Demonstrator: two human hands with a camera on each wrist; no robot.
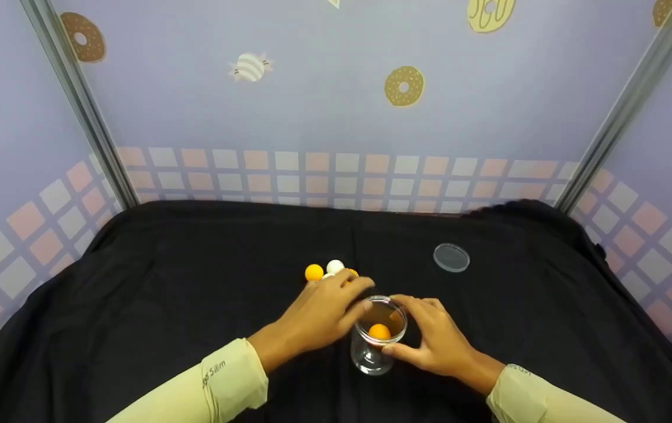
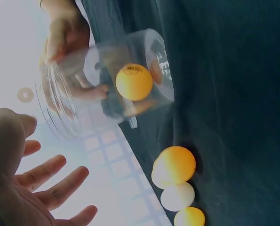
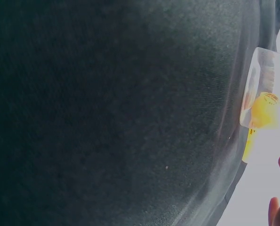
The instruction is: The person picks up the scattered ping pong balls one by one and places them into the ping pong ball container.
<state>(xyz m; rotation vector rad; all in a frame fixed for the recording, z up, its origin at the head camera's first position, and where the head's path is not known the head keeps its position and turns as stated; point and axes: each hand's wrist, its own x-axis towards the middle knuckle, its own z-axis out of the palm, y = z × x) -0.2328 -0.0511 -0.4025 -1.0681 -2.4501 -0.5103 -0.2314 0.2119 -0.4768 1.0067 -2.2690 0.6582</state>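
A clear jar (image 1: 373,356) stands upright on the black cloth, its mouth uncovered. My right hand (image 1: 430,338) grips it near the rim, thumb on the near side and fingers on the far side. Inside the jar is an orange ping-pong ball (image 2: 134,82), low down near the base. My left hand (image 1: 324,308) hovers at the jar's left rim with fingers spread and nothing held, as the left wrist view shows. Beyond that hand lie several loose balls, among them an orange ball (image 1: 314,272) and a white ball (image 1: 336,267); the hand partly hides others.
A clear round lid (image 1: 451,258) lies flat on the black cloth (image 1: 224,252), to the right beyond the jar. Patterned walls (image 1: 336,106) with metal corner posts enclose the table at the back and sides.
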